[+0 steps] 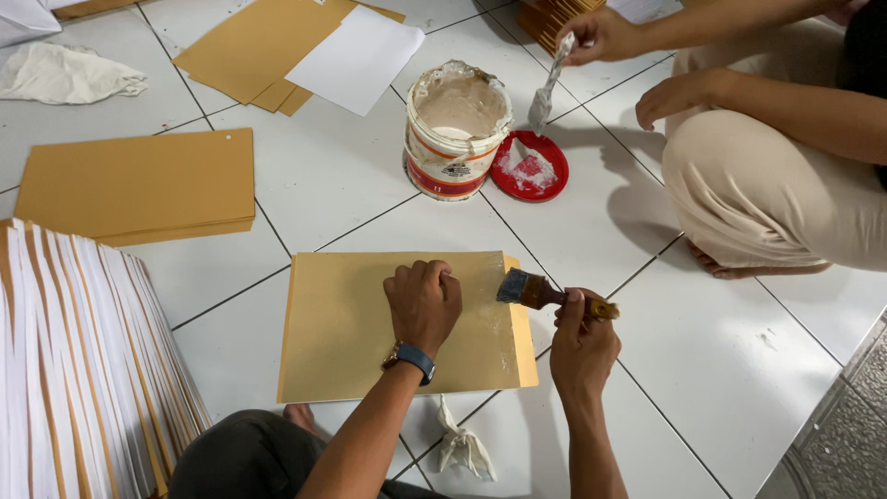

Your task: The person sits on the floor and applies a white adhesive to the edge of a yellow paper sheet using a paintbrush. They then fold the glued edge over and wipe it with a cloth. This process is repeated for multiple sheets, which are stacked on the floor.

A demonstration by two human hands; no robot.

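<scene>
Floor tiles (342,176), white with dark grout lines, filled the whole frame, and I went through what lay on them from the biggest thing down. At the lower left stood a fanned stack of sheets (83,370), white and brown edges alternating, which I judged to be finished pieces. A second pile of brown sheets (139,185) lay flat at the left, and more brown and white paper (305,46) sat at the top centre; those looked to me like stock not yet treated. At the upper right another person crouched, one hand (601,35) lifting a glue-covered brush (550,83) above a paint can of white paste (457,125) and its red lid (529,166).

In the centre lay the brown sheet (397,323) I was working on. My left hand (423,300) pressed down on it as a closed fist, holding nothing. My right hand (582,346) was clamped on the handle of a flat paintbrush (545,294), its bristles touching the sheet's right-hand strip. That strip shone wet near the brush, so I judged the pasting of this edge was under way, with the rest of the sheet dry. A small crumpled rag (462,445) lay near the bottom centre.
</scene>
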